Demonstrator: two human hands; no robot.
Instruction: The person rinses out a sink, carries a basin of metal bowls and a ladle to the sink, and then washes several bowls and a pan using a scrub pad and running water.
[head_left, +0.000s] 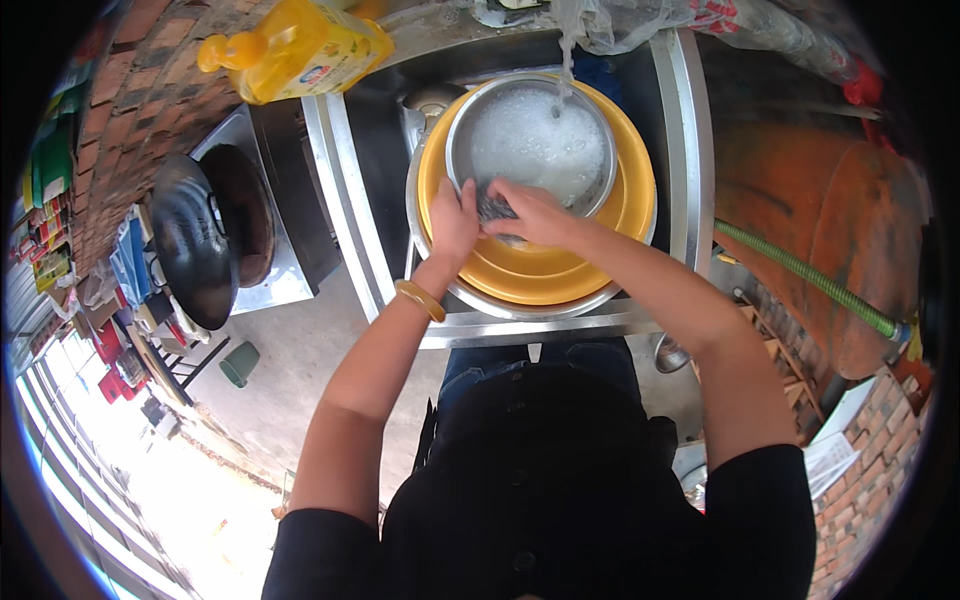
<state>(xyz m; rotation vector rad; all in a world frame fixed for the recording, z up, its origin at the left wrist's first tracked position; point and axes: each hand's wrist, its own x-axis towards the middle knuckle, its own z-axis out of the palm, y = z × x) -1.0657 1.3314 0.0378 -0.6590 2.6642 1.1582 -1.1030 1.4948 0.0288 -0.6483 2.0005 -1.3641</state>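
Note:
A round metal basin (525, 150) of sudsy water sits tilted inside a yellow plastic basin (637, 172), with water falling into it from above. My left hand (456, 217) grips its near left rim, thumb towards the inside. My right hand (532, 214) holds a dark steel wool scourer (493, 208) against the same part of the rim, close to my left thumb. My fingers hide part of the scourer. Beneath the yellow basin shows the rim of a larger metal basin (517, 311). All of these stand in a stainless steel sink (679, 150).
A yellow dish soap bottle (307, 56) stands by the sink's far left corner. A small metal pot (431, 101) lies in the sink. Left are a black wok (191, 240) and a metal stove (277, 277); right, a green ribbed hose (810, 277).

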